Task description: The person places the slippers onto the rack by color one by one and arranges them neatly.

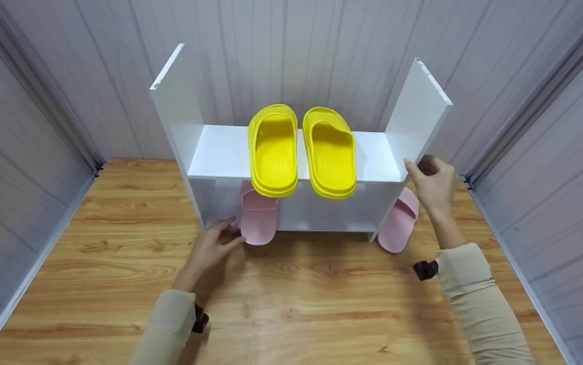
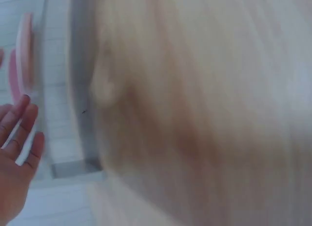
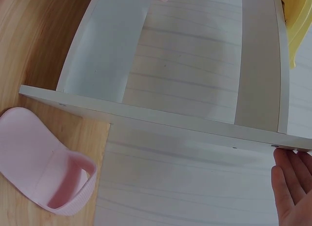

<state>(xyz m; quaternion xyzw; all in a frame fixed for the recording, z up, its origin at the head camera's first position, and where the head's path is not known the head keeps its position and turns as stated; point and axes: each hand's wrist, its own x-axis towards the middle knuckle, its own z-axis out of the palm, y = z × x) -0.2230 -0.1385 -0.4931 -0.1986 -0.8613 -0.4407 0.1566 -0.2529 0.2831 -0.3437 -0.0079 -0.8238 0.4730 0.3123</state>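
While the pink slipper [image 1: 259, 225] stands in the left part of the lower compartment, toe far, its heel projects past the near edge of the lower shelf [image 1: 329, 221]. I cannot tell whether the sole bears on that shelf or hangs above it. My left hand [image 1: 212, 247] is at the slipper's left edge, thumb tip at the rim and the other visible fingers spread; whether thumb and finger pinch the rim, I cannot tell. The exposed heel presumably gives this hand its access.

My right hand [image 1: 435, 185] is clamped on the near edge of the right side panel [image 1: 415, 111], fingers on the outer face, probably to steady the unit.

On the upper shelf [image 1: 220, 152], the left yellow slipper [image 1: 277, 162] and right yellow slipper [image 1: 333, 159] stand side by side, toes far, heels overhanging, apparently because the board is shallower than they are.

Outside the right panel, a second pink slipper [image 1: 395, 228] lies on the floor [image 1: 296, 304].
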